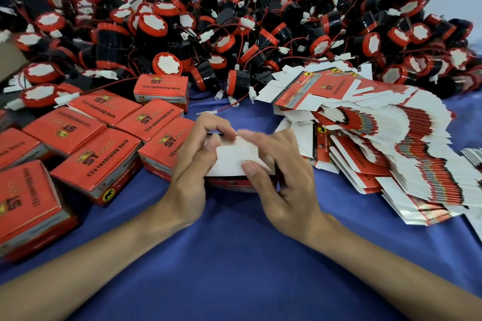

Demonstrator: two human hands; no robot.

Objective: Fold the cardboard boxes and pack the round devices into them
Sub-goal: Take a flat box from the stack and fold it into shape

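Two hands hold a part-folded cardboard box (236, 157) at the centre of a blue cloth (234, 255). The left hand (191, 172) and the right hand (284, 185) both curl round its sides, thumbs pressing its white flap. Closed red boxes (99, 161) sit left, flat unfolded boxes (378, 143) fan out right, and round devices (234, 21) are heaped along the far side.

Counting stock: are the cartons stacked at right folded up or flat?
Flat. The stack of cartons lies fanned out on the blue cloth, sheets overlapping, none formed into boxes.
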